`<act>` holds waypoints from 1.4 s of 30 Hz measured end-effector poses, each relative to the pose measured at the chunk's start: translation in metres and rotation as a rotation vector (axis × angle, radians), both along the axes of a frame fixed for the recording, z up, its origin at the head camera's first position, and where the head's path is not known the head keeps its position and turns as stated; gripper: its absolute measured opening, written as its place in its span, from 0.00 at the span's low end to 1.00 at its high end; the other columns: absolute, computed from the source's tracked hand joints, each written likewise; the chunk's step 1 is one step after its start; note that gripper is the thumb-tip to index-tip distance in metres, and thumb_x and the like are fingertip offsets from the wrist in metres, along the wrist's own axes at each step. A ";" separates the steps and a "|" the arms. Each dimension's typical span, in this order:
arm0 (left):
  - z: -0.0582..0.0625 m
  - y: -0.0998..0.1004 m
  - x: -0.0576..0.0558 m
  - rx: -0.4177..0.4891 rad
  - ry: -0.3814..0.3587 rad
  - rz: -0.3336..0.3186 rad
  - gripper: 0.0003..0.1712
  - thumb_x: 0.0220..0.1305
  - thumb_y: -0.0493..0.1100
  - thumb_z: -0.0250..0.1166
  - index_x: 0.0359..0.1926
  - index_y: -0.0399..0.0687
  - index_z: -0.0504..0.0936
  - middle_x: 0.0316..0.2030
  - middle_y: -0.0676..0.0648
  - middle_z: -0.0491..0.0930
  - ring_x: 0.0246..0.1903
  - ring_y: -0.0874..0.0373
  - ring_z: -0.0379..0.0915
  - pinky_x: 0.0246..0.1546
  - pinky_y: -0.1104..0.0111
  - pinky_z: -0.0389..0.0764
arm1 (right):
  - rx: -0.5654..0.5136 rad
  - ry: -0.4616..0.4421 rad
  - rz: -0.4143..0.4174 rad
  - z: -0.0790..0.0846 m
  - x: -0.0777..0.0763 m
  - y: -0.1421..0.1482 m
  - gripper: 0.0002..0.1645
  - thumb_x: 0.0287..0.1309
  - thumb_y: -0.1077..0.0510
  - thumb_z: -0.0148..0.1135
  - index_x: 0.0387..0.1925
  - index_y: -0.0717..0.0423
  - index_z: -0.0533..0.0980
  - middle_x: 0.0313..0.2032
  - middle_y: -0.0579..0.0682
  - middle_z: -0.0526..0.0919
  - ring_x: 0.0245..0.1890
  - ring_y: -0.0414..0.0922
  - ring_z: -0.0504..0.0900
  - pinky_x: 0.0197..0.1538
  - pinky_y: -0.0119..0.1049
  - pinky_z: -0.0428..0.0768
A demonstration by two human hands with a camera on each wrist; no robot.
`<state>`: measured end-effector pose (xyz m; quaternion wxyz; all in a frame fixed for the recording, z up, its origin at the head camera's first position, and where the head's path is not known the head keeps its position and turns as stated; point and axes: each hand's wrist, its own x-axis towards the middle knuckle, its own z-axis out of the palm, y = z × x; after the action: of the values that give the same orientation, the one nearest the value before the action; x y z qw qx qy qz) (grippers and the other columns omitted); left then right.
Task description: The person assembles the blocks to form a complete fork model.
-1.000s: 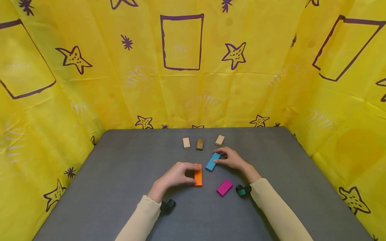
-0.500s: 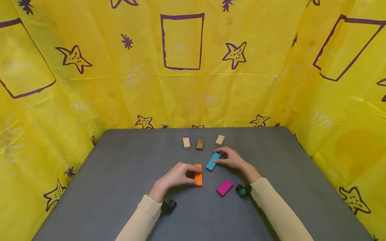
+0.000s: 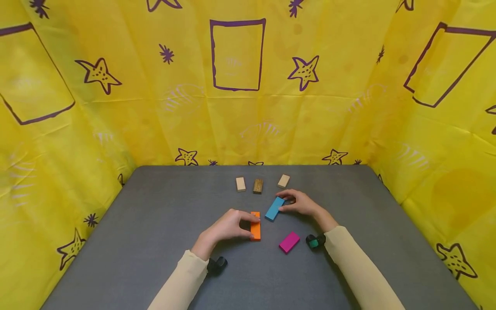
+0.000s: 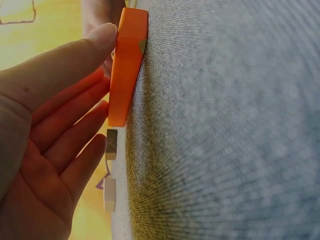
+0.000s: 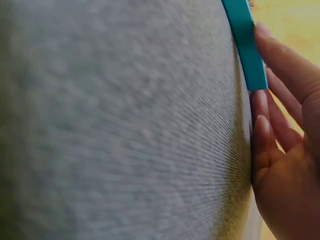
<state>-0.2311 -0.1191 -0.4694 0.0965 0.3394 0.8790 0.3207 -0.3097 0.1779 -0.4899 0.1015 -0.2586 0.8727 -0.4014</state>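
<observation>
An orange rectangular block (image 3: pixel 255 229) lies flat on the grey table, pointing away from me. My left hand (image 3: pixel 227 226) is beside it, thumb and fingertips touching the block at its near and far parts. In the left wrist view the fingers reach loosely to the orange block (image 4: pixel 125 65) without curling round it. To its right, a blue block (image 3: pixel 274 209) lies slanted. My right hand (image 3: pixel 302 204) is at its right side, thumb at the edge and fingers by the far end. The right wrist view shows the thumb tip against the blue block (image 5: pixel 245 42), the other fingers relaxed.
A magenta block (image 3: pixel 289 243) lies nearer to me, below the right hand. Towards the back are a pale wooden block (image 3: pixel 240 184), a dark wooden block (image 3: pixel 258 186) and another pale block (image 3: pixel 283 181). A yellow patterned cloth (image 3: pixel 240 129) surrounds the table's far and side edges.
My right thumb has drawn back slightly to the right on the blue block. The head view has shifted a little. The left hand and the blocks otherwise look unmoved.
</observation>
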 end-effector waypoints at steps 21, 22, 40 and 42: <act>0.000 -0.001 0.000 0.007 -0.018 0.010 0.27 0.49 0.52 0.74 0.53 0.58 0.82 0.50 0.61 0.81 0.53 0.64 0.74 0.57 0.65 0.74 | 0.022 0.039 0.101 0.005 -0.012 0.006 0.26 0.50 0.55 0.71 0.53 0.52 0.79 0.49 0.51 0.82 0.45 0.48 0.78 0.50 0.42 0.77; 0.000 -0.001 0.000 0.005 -0.015 0.011 0.27 0.49 0.52 0.74 0.53 0.58 0.82 0.50 0.61 0.81 0.53 0.64 0.74 0.57 0.66 0.74 | 0.024 0.040 0.097 0.005 -0.013 0.006 0.26 0.50 0.55 0.71 0.53 0.52 0.79 0.49 0.50 0.82 0.45 0.48 0.78 0.49 0.41 0.77; 0.000 0.000 0.001 -0.020 -0.012 0.012 0.27 0.50 0.52 0.73 0.54 0.58 0.82 0.50 0.60 0.81 0.54 0.64 0.74 0.57 0.66 0.75 | 0.035 0.048 -0.009 0.003 -0.010 0.008 0.21 0.47 0.54 0.73 0.46 0.49 0.82 0.42 0.48 0.85 0.43 0.44 0.80 0.46 0.34 0.79; 0.000 0.000 0.000 -0.023 -0.011 0.010 0.27 0.50 0.53 0.73 0.53 0.59 0.82 0.50 0.60 0.81 0.54 0.64 0.74 0.57 0.65 0.75 | 0.031 0.044 -0.021 0.003 -0.009 0.009 0.21 0.46 0.54 0.74 0.45 0.49 0.82 0.41 0.48 0.85 0.43 0.44 0.81 0.46 0.35 0.80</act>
<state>-0.2311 -0.1189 -0.4694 0.1035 0.3324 0.8838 0.3127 -0.3189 0.1871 -0.4871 0.0818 -0.2566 0.8836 -0.3829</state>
